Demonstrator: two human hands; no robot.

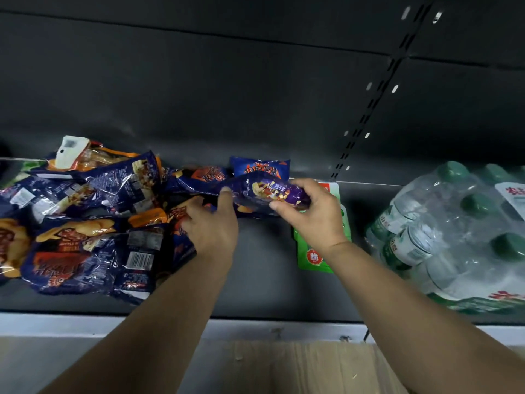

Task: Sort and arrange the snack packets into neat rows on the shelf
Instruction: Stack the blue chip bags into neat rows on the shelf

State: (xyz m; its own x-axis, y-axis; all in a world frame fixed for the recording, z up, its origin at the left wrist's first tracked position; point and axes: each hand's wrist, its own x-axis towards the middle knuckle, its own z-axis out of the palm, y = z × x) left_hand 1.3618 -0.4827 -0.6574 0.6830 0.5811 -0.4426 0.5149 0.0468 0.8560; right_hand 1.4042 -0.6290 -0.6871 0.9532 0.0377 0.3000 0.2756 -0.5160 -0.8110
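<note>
A jumbled heap of dark blue and orange snack packets (85,217) covers the left half of the dark grey shelf (264,280). One blue packet (260,167) stands upright against the back wall. Both hands hold a purple-blue packet (270,191) at mid-shelf: my right hand (312,214) grips its right end, my left hand (213,223) pinches its left end with the thumb on top. A green packet (312,260) lies flat under my right wrist, partly hidden.
A shrink-wrapped pack of green-capped water bottles (454,231) fills the shelf's right side. A slotted upright rail (369,103) runs up the back wall. The shelf's pale front edge (85,325) is below, with wooden flooring beneath.
</note>
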